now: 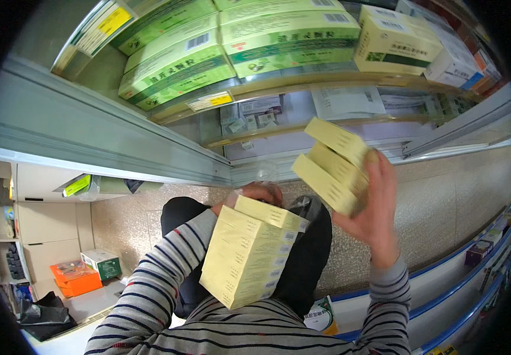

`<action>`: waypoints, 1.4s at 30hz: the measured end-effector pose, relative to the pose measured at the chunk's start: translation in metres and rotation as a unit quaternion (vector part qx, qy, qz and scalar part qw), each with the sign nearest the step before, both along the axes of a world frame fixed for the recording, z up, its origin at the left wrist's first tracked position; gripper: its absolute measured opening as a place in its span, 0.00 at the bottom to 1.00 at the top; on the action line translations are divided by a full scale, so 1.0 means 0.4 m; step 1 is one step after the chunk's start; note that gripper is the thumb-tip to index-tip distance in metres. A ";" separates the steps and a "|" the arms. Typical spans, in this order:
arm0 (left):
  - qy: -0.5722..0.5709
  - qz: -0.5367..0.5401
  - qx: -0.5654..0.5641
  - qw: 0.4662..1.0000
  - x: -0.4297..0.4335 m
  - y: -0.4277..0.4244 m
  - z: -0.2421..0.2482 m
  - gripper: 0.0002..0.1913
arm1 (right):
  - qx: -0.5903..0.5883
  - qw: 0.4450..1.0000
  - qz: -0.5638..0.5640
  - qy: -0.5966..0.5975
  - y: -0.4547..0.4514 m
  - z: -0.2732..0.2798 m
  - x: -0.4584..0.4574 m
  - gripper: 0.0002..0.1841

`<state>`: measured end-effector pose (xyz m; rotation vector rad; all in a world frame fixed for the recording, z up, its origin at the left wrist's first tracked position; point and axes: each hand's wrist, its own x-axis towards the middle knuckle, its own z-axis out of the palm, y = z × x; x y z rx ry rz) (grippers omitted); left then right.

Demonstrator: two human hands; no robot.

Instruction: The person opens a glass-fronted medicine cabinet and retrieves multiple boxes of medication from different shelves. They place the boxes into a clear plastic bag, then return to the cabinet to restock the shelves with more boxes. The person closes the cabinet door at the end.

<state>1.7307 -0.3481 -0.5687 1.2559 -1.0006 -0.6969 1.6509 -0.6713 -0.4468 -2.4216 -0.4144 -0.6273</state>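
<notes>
My right hand [382, 204], blurred, grips a small group of pale yellow cartons [333, 166] by their right ends. They are fanned slightly apart, in front of the cabinet's lower shelf. A longer stack of matching yellow cartons [246, 253] leans against my torso above my lap, the end one sitting askew. My left hand [262, 193] curls around the far end of this stack, its fingers partly hidden behind the cartons. Clear plastic film [266, 171] shows by my left hand, and more hangs at the stack's right side.
Green medicine boxes [291, 40] fill the upper glass shelf [282, 88], with a cream box [393, 44] to their right. Papers [348, 102] lie lower inside. A cabinet panel [104, 120] stands left. Blue-edged shelves [437, 297] curve behind right; an orange box [75, 277] sits left.
</notes>
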 end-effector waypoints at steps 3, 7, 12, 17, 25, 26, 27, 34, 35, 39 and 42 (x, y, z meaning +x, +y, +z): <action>-0.013 0.065 -0.062 0.996 -0.016 0.049 0.010 0.14 | -0.171 0.983 0.068 0.027 0.033 0.035 0.148 0.58; 0.076 0.091 -0.064 0.991 -0.036 0.101 0.014 0.11 | -0.263 0.953 0.152 -0.003 0.169 0.013 0.357 0.53; 0.021 0.141 0.002 0.990 -0.056 0.142 0.003 0.10 | -0.242 0.897 0.182 0.321 0.309 -0.029 0.589 0.44; 0.017 0.177 0.006 0.984 -0.052 0.151 -0.002 0.08 | -0.226 0.939 0.182 0.186 0.273 -0.070 0.651 0.40; 0.020 0.166 -0.013 0.986 -0.028 0.151 -0.001 0.09 | -0.036 0.953 0.177 0.244 0.201 -0.085 0.616 0.38; 0.043 0.164 -0.023 0.985 -0.028 0.148 -0.004 0.08 | 0.023 0.950 0.178 0.256 0.202 -0.093 0.609 0.39; 0.066 0.162 -0.030 0.984 -0.030 0.147 -0.005 0.08 | 0.057 0.954 0.165 0.245 0.208 -0.106 0.605 0.40; 0.050 0.156 0.042 0.986 -0.054 0.162 0.000 0.02 | -0.146 0.928 0.178 0.292 0.243 -0.161 0.627 0.42; 0.065 0.153 0.037 0.985 -0.061 0.167 0.002 0.03 | -0.150 0.928 0.189 0.282 0.249 -0.162 0.628 0.41; 0.031 0.156 0.018 0.987 -0.066 0.172 0.000 0.08 | -0.128 0.959 0.145 0.205 0.288 -0.163 0.654 0.33; 0.029 0.148 0.012 0.989 -0.062 0.169 0.002 0.09 | -0.122 0.976 0.100 0.153 0.334 -0.174 0.719 0.30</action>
